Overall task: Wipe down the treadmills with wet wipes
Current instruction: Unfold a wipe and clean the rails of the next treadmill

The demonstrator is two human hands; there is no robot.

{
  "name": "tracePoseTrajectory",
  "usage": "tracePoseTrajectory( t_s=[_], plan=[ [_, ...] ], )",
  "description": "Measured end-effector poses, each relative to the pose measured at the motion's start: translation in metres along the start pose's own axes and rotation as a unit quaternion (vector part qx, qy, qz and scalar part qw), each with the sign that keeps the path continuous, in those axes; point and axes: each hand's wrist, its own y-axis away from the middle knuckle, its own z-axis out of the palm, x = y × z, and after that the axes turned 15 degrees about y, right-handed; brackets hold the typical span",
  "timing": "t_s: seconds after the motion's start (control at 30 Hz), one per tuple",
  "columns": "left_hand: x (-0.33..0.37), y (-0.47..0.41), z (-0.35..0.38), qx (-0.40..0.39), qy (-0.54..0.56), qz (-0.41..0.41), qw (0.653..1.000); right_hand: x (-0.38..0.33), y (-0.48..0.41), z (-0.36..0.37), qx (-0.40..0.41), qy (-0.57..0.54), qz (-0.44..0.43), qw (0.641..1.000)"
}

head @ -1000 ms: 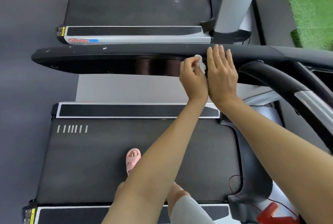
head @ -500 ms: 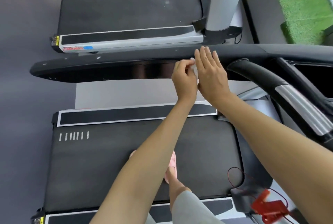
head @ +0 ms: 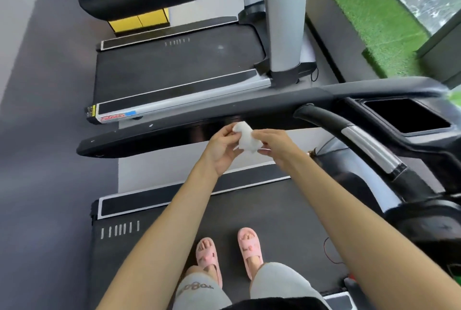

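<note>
Head view: both hands on one wet wipe point(head: 247, 138)

Left hand point(head: 223, 151) and right hand point(head: 277, 146) pinched the crumpled white wet wipe between curled fingertips. Just beyond the fingers ran the black treadmill handrail point(head: 149, 138); contact with it could not be told.

The left hand point(head: 221, 151) and right hand point(head: 277, 147) hold a crumpled white wet wipe point(head: 247, 138) between them, the left pinching its upper edge and the right gripping its lower side. The wipe is just beside the treadmill's black handrail point(head: 159, 138); contact cannot be told. Two feet in pink slippers point(head: 250, 247) stand on the treadmill belt point(head: 287, 209). Past the handrail lies a second treadmill point(head: 179, 65), with green artificial turf point(head: 369, 22) to its right.
</note>
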Motion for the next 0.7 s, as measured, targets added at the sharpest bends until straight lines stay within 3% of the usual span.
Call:
tracePoseTrajectory(
  t_s=[0.13,0.2,0.27,0.43,0.6,0.7],
  plan=[
    [0.003,0.010,0.001,0.008,0.032,-0.051,0.998,-0.001,0.002,-0.001,0.027,-0.028,0.004,0.999],
    [-0.001,0.012,0.002,0.006,-0.045,-0.084,0.995,0.000,0.002,-0.002,0.020,-0.025,-0.003,0.999],
    [-0.007,0.010,0.005,0.024,-0.115,-0.079,0.990,-0.002,0.004,-0.003,0.005,-0.010,-0.015,1.000],
    [-0.005,-0.002,0.016,0.064,-0.174,-0.039,0.982,-0.003,0.007,-0.010,0.006,0.007,-0.019,1.000],
    [0.005,-0.018,0.018,-0.016,-0.335,-0.061,0.940,0.003,0.007,-0.010,0.064,0.013,0.002,0.998],
    [0.017,-0.030,0.024,-0.072,-0.413,-0.030,0.907,0.000,0.006,-0.010,0.083,0.001,-0.002,0.997]
  ],
)
